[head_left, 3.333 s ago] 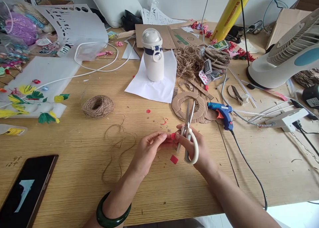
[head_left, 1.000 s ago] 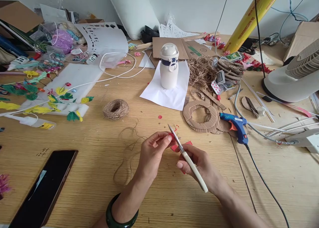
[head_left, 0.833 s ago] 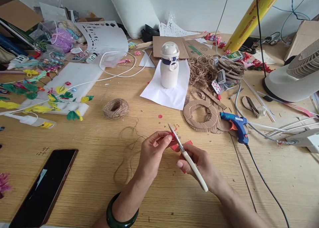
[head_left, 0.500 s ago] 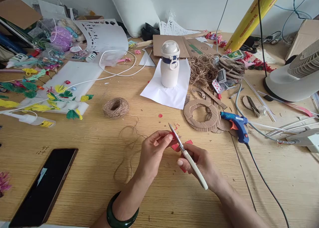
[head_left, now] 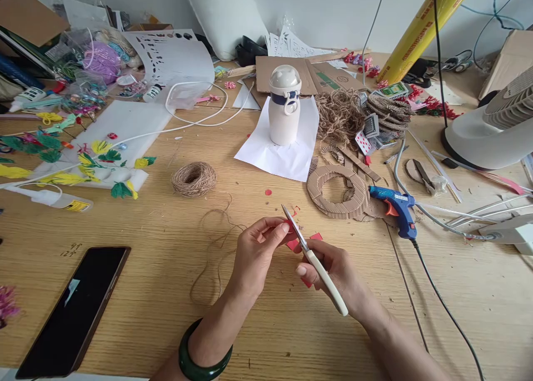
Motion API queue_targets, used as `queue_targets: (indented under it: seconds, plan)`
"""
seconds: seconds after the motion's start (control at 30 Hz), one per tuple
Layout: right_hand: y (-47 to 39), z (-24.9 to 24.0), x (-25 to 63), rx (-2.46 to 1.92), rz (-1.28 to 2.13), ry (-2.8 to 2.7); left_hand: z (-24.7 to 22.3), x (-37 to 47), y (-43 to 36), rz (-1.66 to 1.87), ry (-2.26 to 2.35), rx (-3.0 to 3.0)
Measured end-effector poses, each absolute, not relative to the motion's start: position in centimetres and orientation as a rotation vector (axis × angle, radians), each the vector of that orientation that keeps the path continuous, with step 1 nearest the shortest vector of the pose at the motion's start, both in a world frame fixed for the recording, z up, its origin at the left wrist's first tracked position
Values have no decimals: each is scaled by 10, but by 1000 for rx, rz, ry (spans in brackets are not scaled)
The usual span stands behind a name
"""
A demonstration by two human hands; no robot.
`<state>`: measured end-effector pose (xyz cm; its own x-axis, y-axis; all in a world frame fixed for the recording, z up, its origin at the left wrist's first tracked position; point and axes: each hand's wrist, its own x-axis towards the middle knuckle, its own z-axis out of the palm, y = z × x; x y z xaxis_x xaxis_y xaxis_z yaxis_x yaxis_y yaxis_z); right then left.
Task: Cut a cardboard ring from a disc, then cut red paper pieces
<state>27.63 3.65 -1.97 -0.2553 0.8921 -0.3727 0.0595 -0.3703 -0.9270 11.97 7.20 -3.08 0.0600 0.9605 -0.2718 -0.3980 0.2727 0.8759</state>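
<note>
My left hand [head_left: 259, 250] pinches a small piece of red paper [head_left: 290, 226] between thumb and fingers. In my right hand [head_left: 333, 272] is a pair of scissors [head_left: 327, 281] with white handles, its blades pointing up and away from me. The blades lie against the red piece, close to my left fingertips; most of that piece is hidden behind them. Red scraps [head_left: 316, 236] lie on the table just beyond and beneath my hands. Farther off sits a small red disc [head_left: 268, 192].
A ball of twine [head_left: 194, 179] trails a loose strand toward my left wrist. Beyond my hands are a corrugated cardboard ring [head_left: 316, 195], a blue glue gun [head_left: 393, 203] with its cord, and a white bottle [head_left: 284, 117] on paper. A phone [head_left: 73, 314] lies at left.
Hardly anything differs. Both hands keep the same pose, with the scissors at the red paper; the view has shifted very slightly.
</note>
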Motion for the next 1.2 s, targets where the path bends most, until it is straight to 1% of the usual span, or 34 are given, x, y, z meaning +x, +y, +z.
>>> queue_targets:
  seconds: [0.4,0.87,1.03,1.2]
  plan:
    - [36,-22,275,-1369,1661,-1218,-31,119,72,1161,1021,664]
    - [39,-21,276,-1433,1650,-1269,-27,111,80,1073,979,654]
    - [38,-23,276,-1433,1615,-1300,-31,106,83,1011,990,722]
    - [39,-25,276,-1390,1487,-1144,-30,105,82,888,1019,816]
